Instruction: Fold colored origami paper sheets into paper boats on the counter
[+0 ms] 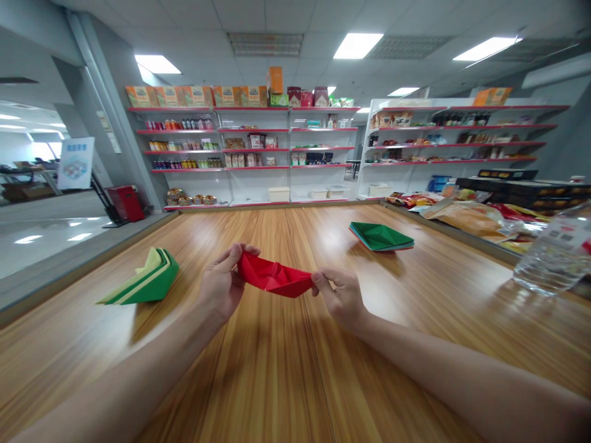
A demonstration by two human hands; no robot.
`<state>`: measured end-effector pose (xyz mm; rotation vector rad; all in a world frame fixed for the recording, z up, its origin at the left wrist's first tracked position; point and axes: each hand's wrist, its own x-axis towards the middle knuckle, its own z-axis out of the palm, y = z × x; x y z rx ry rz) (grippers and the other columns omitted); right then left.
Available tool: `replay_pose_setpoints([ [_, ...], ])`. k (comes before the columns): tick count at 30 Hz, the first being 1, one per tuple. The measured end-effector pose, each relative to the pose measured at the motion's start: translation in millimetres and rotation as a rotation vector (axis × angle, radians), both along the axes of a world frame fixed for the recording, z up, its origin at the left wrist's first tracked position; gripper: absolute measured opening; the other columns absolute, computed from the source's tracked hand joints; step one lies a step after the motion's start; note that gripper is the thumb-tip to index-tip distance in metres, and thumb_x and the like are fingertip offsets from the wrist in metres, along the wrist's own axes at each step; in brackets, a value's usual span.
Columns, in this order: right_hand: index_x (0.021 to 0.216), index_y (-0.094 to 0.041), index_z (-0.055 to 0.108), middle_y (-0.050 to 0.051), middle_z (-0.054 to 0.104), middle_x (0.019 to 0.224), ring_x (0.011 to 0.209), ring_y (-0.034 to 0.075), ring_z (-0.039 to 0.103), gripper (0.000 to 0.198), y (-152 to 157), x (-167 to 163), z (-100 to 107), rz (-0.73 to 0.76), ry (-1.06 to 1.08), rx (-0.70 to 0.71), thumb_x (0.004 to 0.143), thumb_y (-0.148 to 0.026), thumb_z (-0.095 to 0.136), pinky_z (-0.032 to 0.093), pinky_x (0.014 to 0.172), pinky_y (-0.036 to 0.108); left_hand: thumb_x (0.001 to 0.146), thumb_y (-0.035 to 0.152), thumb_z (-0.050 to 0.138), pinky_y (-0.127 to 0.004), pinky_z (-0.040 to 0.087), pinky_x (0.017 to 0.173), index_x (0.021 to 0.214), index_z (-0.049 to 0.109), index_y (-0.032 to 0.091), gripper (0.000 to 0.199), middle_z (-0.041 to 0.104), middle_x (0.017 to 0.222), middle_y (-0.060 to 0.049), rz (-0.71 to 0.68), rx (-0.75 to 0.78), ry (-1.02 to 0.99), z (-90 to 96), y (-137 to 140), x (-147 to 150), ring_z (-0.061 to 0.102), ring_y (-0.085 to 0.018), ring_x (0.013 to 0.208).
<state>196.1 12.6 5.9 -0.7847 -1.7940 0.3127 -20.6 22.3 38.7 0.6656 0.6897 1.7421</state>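
Observation:
A folded red paper boat (277, 277) is held above the middle of the table, stretched between both hands. My left hand (226, 277) pinches its left end between thumb and fingers. The right tip is gripped by my right hand (339, 296). To the left stands a nested stack of green and yellow paper boats (148, 280), its pointed end toward the near left. Another nested stack of paper boats (382, 236), green on top with other colours at the rim, rests farther back on the right.
The wooden table (286, 381) has a raised edge at the back and sides. A clear plastic bottle (551, 258) stands at the right. Beyond that edge lie snack packets (471, 215) and black boxes (512, 191). Stocked shelves (253, 138) line the back.

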Motion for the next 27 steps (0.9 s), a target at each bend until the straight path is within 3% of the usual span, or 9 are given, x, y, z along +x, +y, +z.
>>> replay_pose_setpoints([
  [5, 0.059, -0.017, 0.057, 0.002, 0.058, 0.055, 0.052, 0.012, 0.054, 0.038, -2, -1, 0, -0.031, 0.019, 0.009, 0.092, -0.03, 0.045, 0.039, 0.053, 0.025, 0.089, 0.016, 0.055, -0.021, 0.056, 0.068, 0.076, 0.064, 0.015, 0.016, 0.071, 0.073, -0.001, 0.075, -0.046, -0.113, 10.5, 0, -1, 0.069, -0.012, 0.075],
  [8, 0.06, -0.017, 0.056, 0.003, 0.057, 0.057, 0.054, 0.013, 0.053, 0.036, -3, -1, 1, 0.014, -0.054, 0.071, 0.092, -0.028, 0.044, 0.039, 0.054, 0.027, 0.081, 0.022, 0.067, -0.024, 0.056, 0.069, 0.077, 0.065, 0.015, 0.009, 0.071, 0.072, -0.001, 0.011, 0.063, 0.009, 13.4, -6, -2, 0.069, -0.015, 0.077],
  [12, 0.07, -0.017, 0.058, 0.004, 0.059, 0.063, 0.061, 0.015, 0.054, 0.029, 0, -3, -3, 0.047, -0.132, 0.124, 0.092, -0.029, 0.044, 0.041, 0.057, 0.028, 0.07, 0.031, 0.077, -0.03, 0.054, 0.074, 0.079, 0.068, 0.015, 0.021, 0.072, 0.076, -0.004, -0.093, 0.174, 0.2, 2.4, -12, 3, 0.068, -0.019, 0.079],
  [15, 0.1, -0.016, 0.061, 0.009, 0.066, 0.089, 0.077, 0.017, 0.061, 0.023, 2, -5, -8, 0.087, -0.127, -0.016, 0.093, -0.031, 0.045, 0.047, 0.067, 0.031, 0.074, 0.033, 0.073, -0.031, 0.052, 0.079, 0.082, 0.07, 0.015, 0.019, 0.073, 0.085, -0.006, -0.114, 0.212, 0.328, -11.8, -15, 11, 0.066, -0.018, 0.083],
  [17, 0.117, -0.016, 0.055, 0.012, 0.065, 0.106, 0.088, 0.019, 0.063, 0.032, 3, -6, -10, 0.169, -0.096, -0.158, 0.092, -0.034, 0.048, 0.051, 0.073, 0.032, 0.078, 0.033, 0.069, -0.032, 0.05, 0.083, 0.086, 0.07, 0.015, 0.019, 0.072, 0.092, -0.008, -0.135, 0.243, 0.456, -18.4, -18, 15, 0.065, -0.019, 0.087],
  [20, 0.125, -0.016, 0.05, 0.014, 0.062, 0.116, 0.096, 0.021, 0.063, 0.043, 3, -7, -10, 0.263, -0.067, -0.282, 0.088, -0.037, 0.054, 0.053, 0.076, 0.033, 0.084, 0.033, 0.063, -0.033, 0.049, 0.086, 0.091, 0.066, 0.015, 0.02, 0.067, 0.11, -0.011, -0.184, 0.27, 0.632, -21.1, -24, 19, 0.063, -0.021, 0.098],
  [24, 0.118, -0.017, 0.057, 0.01, 0.064, 0.109, 0.096, 0.021, 0.061, 0.046, 2, -7, -6, 0.299, -0.174, -0.218, 0.077, -0.034, 0.069, 0.049, 0.083, 0.036, 0.085, 0.029, 0.06, -0.035, 0.043, 0.097, 0.091, 0.059, 0.017, 0.014, 0.054, 0.129, -0.012, -0.3, 0.333, 0.748, -23.2, -29, 18, 0.051, -0.023, 0.119],
  [27, 0.108, -0.018, 0.063, 0.005, 0.066, 0.093, 0.085, 0.018, 0.06, 0.039, 3, -7, -7, 0.278, -0.215, -0.204, 0.073, -0.031, 0.075, 0.048, 0.08, 0.033, 0.086, 0.027, 0.058, -0.036, 0.043, 0.097, 0.097, 0.055, 0.018, 0.014, 0.05, 0.133, -0.012, -0.401, 0.35, 0.798, -31.0, -26, 17, 0.053, -0.022, 0.118],
])
